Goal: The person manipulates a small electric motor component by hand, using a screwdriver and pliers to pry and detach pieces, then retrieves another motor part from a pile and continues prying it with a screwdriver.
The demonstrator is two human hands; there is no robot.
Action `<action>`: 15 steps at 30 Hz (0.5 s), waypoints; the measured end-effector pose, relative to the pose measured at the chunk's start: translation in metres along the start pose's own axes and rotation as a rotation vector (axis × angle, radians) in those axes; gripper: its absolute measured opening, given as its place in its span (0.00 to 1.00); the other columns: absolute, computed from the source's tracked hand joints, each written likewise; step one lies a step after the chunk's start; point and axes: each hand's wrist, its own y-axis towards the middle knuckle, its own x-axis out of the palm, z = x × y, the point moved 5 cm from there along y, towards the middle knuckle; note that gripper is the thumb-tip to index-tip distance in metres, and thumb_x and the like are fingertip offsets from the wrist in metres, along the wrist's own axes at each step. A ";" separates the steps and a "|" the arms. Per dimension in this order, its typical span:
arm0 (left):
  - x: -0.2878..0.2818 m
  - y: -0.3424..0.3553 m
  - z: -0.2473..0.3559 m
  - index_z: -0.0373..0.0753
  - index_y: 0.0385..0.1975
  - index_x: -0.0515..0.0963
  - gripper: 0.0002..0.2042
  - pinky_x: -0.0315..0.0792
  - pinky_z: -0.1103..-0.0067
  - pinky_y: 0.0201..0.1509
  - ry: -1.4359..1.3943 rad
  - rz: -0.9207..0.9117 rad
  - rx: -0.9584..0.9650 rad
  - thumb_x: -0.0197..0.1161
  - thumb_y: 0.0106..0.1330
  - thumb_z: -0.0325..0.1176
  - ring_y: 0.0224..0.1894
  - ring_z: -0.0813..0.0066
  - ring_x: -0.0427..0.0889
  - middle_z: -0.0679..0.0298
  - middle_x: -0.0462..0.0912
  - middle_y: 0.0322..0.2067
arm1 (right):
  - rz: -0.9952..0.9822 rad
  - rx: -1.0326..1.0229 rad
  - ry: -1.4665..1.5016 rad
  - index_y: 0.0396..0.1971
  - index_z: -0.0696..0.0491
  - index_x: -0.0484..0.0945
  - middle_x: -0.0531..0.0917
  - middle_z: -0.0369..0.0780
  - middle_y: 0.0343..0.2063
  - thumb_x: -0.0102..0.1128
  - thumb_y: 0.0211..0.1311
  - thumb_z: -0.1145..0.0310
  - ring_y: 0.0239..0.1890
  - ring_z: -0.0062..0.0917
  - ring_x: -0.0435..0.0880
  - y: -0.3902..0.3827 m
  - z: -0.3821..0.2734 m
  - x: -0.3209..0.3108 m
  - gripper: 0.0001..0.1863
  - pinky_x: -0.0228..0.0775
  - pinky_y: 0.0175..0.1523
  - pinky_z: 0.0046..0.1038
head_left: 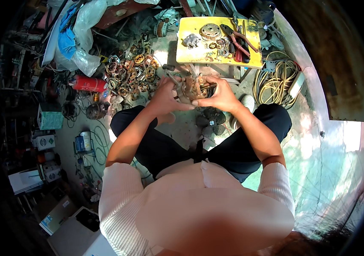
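Note:
Both my hands grip a dusty metal assembly with coppery parts, held in front of me just below a yellow board. My left hand is closed around its left side, near a grey metal piece. My right hand holds the right side, thumb along the lower edge. On the board sit a round slotted metal part, a crumpled grey lump, small rings and pliers with red handles.
A pile of wound motor parts, a red cylinder and plastic sheeting lie to the left. A coiled yellowish cable is at the right. Dark round pieces lie between my legs. Boxes and clutter line the far left.

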 end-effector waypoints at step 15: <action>0.006 0.006 -0.005 0.41 0.54 0.73 0.43 0.61 0.63 0.64 0.025 -0.140 -0.013 0.81 0.30 0.48 0.62 0.55 0.63 0.55 0.75 0.49 | 0.076 -0.111 -0.258 0.45 0.59 0.78 0.81 0.45 0.41 0.78 0.28 0.53 0.48 0.38 0.79 -0.004 -0.003 -0.001 0.39 0.59 0.66 0.35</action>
